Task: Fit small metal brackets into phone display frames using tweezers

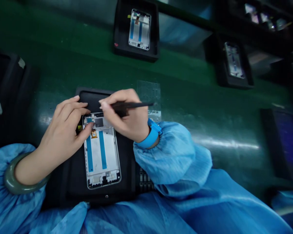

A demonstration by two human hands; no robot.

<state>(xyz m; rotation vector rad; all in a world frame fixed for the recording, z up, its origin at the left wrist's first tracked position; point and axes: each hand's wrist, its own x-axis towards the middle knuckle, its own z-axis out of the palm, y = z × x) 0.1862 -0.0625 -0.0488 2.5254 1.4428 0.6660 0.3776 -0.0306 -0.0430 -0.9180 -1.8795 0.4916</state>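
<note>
An opened phone frame (109, 146) lies in a black tray (70, 182) in front of me, with two blue strips and a small copper-coloured flex connector (94, 134). My left hand (65, 126) grips the frame's upper left corner, thumb on its inner face and fingers at the top edge. In my right hand (129, 117), pinched between thumb and fingers, is a pair of black tweezers (136, 105). This hand hovers over the frame's upper right part. The tweezers' tips are hidden or blurred, so I cannot tell whether they touch anything.
A clear plastic sheet (148, 91) lies on the green bench mat (75, 58) beyond my right wrist. Further back are a black tray (119, 39) with another phone frame (140, 29), and a second such tray (222, 71) at right. Dark trays (9, 74) stand at left.
</note>
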